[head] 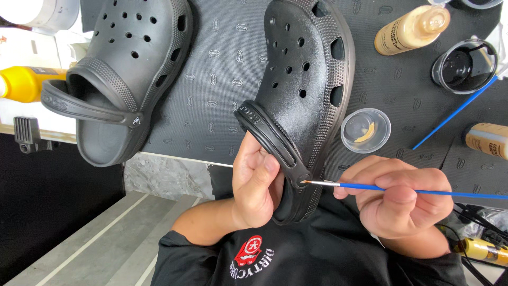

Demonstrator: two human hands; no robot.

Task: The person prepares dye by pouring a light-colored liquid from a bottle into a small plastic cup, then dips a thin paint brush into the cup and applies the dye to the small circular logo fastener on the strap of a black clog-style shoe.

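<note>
My left hand (255,182) grips the heel end of a shiny black perforated clog (301,85), thumb on its heel strap. My right hand (399,198) pinches a thin blue-handled paintbrush (402,189); its tip touches the round rivet where the strap joins the clog. A second, duller black clog (124,69) lies to the left on the dark mat, touched by neither hand.
On the dark patterned mat (222,69) stand a small clear cup with a yellowish smear (365,130), a cup of black paint (464,66) with another blue brush (455,111) leaning in it, and tan bottles (411,29). A yellow bottle (21,83) lies far left.
</note>
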